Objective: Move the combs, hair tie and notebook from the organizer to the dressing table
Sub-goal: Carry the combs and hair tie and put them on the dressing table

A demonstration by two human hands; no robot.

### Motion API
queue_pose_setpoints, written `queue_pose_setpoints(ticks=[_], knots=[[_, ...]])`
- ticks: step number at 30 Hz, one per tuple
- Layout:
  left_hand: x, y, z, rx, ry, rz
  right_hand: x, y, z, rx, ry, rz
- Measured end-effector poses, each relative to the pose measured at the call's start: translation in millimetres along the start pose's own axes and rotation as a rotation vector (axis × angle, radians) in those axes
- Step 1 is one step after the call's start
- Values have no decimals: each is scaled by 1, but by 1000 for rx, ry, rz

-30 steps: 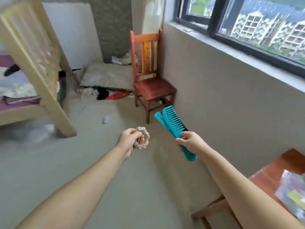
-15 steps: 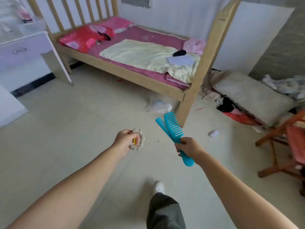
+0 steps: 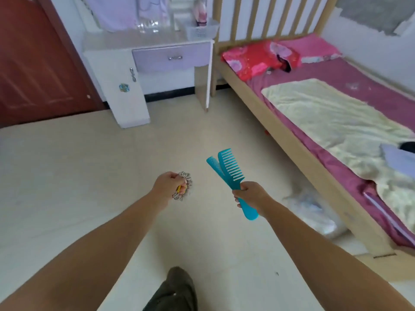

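Observation:
My right hand grips two teal combs by their handles, teeth pointing up and to the right. My left hand is closed around a pale patterned hair tie with a bit of yellow showing inside it. Both hands are held out over the floor. The white dressing table with a lilac drawer stands ahead at the top, against the wall and well beyond my hands. No notebook or organizer is in view.
A white basket and glass items sit on the dressing table's top. A wooden bed with pink bedding and a yellow blanket fills the right side. A dark red door is at left. A clear plastic bag lies by the bed.
My view has swung left from the chair and window past the bed to the dressing table. Both hands keep the same hold on the combs and hair tie.

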State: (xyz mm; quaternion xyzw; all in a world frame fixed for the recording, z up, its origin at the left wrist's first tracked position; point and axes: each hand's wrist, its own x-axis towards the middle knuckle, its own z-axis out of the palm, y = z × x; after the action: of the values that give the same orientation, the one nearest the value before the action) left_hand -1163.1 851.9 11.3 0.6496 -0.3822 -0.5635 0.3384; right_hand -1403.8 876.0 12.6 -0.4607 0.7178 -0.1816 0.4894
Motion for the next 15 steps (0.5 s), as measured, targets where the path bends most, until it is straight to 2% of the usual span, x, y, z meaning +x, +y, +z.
queue_pose_setpoints(ticks=[6,10,15], knots=[[149,65,-48,36,130,6,164,-118,10,-16,-69,-82],[251,137,-68,38,101,2,259,-199,4,8,-74,-78],[365,220,-80,65,182,24,367,-284,-14,-1,-52,-85]])
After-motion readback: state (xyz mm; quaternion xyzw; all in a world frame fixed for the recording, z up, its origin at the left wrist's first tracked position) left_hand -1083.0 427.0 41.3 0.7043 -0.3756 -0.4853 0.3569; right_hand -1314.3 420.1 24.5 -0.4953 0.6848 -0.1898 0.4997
